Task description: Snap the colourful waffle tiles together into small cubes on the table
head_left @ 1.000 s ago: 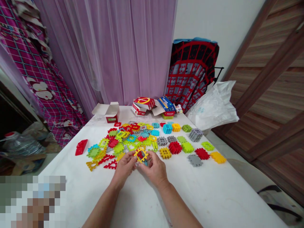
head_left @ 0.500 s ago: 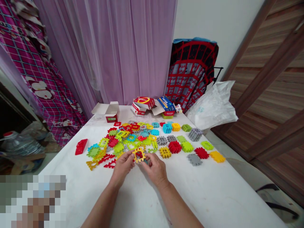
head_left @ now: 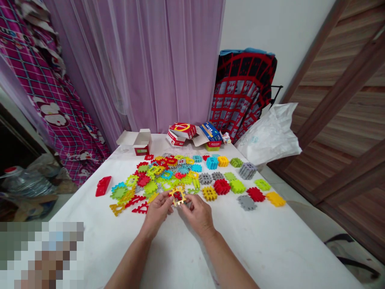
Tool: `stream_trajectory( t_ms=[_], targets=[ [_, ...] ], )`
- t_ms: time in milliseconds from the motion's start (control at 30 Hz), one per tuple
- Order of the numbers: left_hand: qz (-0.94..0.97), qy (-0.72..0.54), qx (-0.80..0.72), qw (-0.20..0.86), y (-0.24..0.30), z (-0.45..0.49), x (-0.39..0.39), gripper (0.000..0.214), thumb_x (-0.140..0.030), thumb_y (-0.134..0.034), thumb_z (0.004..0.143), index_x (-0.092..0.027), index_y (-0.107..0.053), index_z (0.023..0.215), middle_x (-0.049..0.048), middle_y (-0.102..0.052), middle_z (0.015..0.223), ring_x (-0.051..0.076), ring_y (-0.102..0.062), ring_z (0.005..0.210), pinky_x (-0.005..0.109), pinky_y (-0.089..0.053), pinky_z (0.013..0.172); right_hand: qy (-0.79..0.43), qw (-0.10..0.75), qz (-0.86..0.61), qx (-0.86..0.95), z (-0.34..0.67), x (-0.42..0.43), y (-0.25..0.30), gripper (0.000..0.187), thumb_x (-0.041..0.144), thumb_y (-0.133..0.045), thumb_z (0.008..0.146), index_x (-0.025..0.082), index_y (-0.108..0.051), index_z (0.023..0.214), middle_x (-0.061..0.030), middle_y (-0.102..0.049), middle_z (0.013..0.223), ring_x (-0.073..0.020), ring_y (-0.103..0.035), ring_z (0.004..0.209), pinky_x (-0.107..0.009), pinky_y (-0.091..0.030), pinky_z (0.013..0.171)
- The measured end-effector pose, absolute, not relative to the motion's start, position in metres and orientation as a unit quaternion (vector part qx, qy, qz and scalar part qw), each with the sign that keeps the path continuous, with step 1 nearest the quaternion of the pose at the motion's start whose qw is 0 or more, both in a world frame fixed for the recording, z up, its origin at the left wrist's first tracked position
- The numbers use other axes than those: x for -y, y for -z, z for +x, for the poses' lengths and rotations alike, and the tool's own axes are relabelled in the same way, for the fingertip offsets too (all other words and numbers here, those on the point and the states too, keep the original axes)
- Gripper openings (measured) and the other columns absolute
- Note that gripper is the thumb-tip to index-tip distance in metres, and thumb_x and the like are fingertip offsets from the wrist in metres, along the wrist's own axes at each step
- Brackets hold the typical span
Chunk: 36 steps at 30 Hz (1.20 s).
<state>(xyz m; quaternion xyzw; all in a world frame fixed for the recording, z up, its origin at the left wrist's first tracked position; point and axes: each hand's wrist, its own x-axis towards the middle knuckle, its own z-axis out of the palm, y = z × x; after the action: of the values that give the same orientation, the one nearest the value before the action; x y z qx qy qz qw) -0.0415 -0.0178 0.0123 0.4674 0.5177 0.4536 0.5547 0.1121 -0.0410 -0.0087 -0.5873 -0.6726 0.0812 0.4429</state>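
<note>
My left hand (head_left: 158, 209) and my right hand (head_left: 197, 214) hold a yellow square frame-shaped building piece (head_left: 183, 195) between them, low over the near edge of the pile. Fingers of each hand pinch one side of it. Red shows through its opening; whether that is a joined piece or one behind, I cannot tell. Beyond lies a mixed pile of notched pieces, among them a lime one (head_left: 150, 186) and a red one (head_left: 143, 180). To the right of my right hand sit a yellow stack (head_left: 209, 194) and a red stack (head_left: 221, 186).
Further right are a grey piece (head_left: 247, 202), a red piece (head_left: 256, 194) and a yellow-orange piece (head_left: 276, 198). A red block (head_left: 103, 186) lies at the left. Behind stand an opened carton (head_left: 142, 149), a red box (head_left: 184, 130) and a white plastic bag (head_left: 267, 132).
The yellow frame piece has turned and tilted a little in my fingers and shifted slightly right. Both hands keep hold of it; the pieces on the table stay put.
</note>
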Motion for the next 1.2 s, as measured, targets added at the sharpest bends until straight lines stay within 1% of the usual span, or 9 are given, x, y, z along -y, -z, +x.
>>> stream_trajectory(
  t_ms=[267,433,533,633,700,833,1033,1133,1200],
  targets=[
    [0.463,-0.459,-0.518,0.554,-0.013,-0.04,0.02,0.059,-0.059,-0.067,0.064,-0.015,-0.061,0.102,-0.0067,-0.055,0.049,0.005,-0.038,0.034,0.018,-0.02,0.034,-0.062,0.446,-0.586,0.673,0.113,0.041,0.006,0.014,0.025,-0.06,0.076,0.02,-0.065,0.088,-0.001,-0.064,0.074,-0.0123,-0.054,0.059,-0.023,-0.041,0.06],
    [0.47,-0.453,-0.515,0.556,-0.011,-0.038,0.019,0.062,-0.059,-0.066,0.064,-0.014,-0.059,0.105,-0.0072,-0.055,0.048,0.005,-0.034,0.032,0.018,-0.02,0.033,-0.058,0.439,-0.596,0.67,0.114,0.041,0.007,0.016,0.024,-0.06,0.075,0.02,-0.065,0.089,-0.0002,-0.064,0.073,-0.0118,-0.053,0.058,-0.023,-0.041,0.06],
    [0.474,-0.454,-0.511,0.555,-0.013,-0.038,0.02,0.061,-0.058,-0.065,0.065,-0.015,-0.059,0.107,-0.0067,-0.055,0.049,0.006,-0.038,0.034,0.017,-0.021,0.034,-0.055,0.444,-0.596,0.667,0.113,0.042,0.005,0.015,0.024,-0.06,0.074,0.02,-0.065,0.088,-0.0005,-0.064,0.072,-0.0121,-0.054,0.059,-0.023,-0.042,0.061],
    [0.469,-0.466,-0.511,0.55,-0.016,-0.039,0.021,0.056,-0.056,-0.063,0.068,-0.016,-0.061,0.106,-0.0024,-0.061,0.062,0.007,-0.047,0.041,0.017,-0.023,0.033,-0.048,0.468,-0.601,0.646,0.119,0.041,0.001,0.015,0.024,-0.059,0.075,0.019,-0.065,0.087,-0.0006,-0.064,0.072,-0.0115,-0.054,0.058,-0.023,-0.043,0.061],
    [0.46,-0.473,-0.517,0.545,-0.016,-0.04,0.021,0.053,-0.054,-0.062,0.068,-0.017,-0.062,0.105,-0.0002,-0.064,0.07,0.007,-0.049,0.044,0.017,-0.024,0.033,-0.047,0.498,-0.61,0.614,0.13,0.037,-0.004,0.016,0.029,-0.059,0.076,0.019,-0.065,0.087,-0.0001,-0.063,0.072,-0.0105,-0.053,0.055,-0.023,-0.044,0.06],
    [0.451,-0.471,-0.532,0.541,-0.012,-0.042,0.019,0.051,-0.053,-0.061,0.069,-0.017,-0.062,0.103,0.0,-0.063,0.07,0.007,-0.048,0.043,0.016,-0.024,0.033,-0.048,0.541,-0.629,0.557,0.174,0.023,-0.02,0.024,0.038,-0.06,0.075,0.019,-0.065,0.089,0.0011,-0.063,0.068,-0.0114,-0.055,0.056,-0.023,-0.046,0.058],
    [0.454,-0.458,-0.543,0.537,-0.01,-0.04,0.015,0.052,-0.054,-0.063,0.064,-0.017,-0.063,0.1,-0.0001,-0.063,0.068,0.009,-0.05,0.043,0.017,-0.024,0.033,-0.088,0.536,-0.671,0.506,0.236,0.011,-0.039,0.029,0.042,-0.062,0.069,0.019,-0.064,0.086,-0.0023,-0.067,0.071,-0.0154,-0.059,0.058,-0.028,-0.05,0.059],
    [0.454,-0.455,-0.543,0.541,-0.013,-0.038,0.017,0.053,-0.055,-0.064,0.062,-0.017,-0.064,0.099,-0.0002,-0.063,0.067,0.008,-0.049,0.043,0.017,-0.024,0.034,-0.145,0.567,-0.63,0.51,0.225,0.021,-0.033,0.031,0.041,-0.062,0.071,0.018,-0.063,0.092,-0.0028,-0.068,0.074,-0.0154,-0.061,0.06,-0.027,-0.052,0.059],
    [0.449,-0.449,-0.541,0.552,-0.015,-0.036,0.021,0.053,-0.056,-0.064,0.063,-0.016,-0.064,0.098,0.0014,-0.066,0.071,0.008,-0.048,0.044,0.017,-0.023,0.034,-0.186,0.58,-0.59,0.531,0.201,0.033,-0.025,0.028,0.038,-0.061,0.074,0.018,-0.063,0.094,-0.0019,-0.068,0.074,-0.0139,-0.061,0.06,-0.025,-0.051,0.057]
  ],
)
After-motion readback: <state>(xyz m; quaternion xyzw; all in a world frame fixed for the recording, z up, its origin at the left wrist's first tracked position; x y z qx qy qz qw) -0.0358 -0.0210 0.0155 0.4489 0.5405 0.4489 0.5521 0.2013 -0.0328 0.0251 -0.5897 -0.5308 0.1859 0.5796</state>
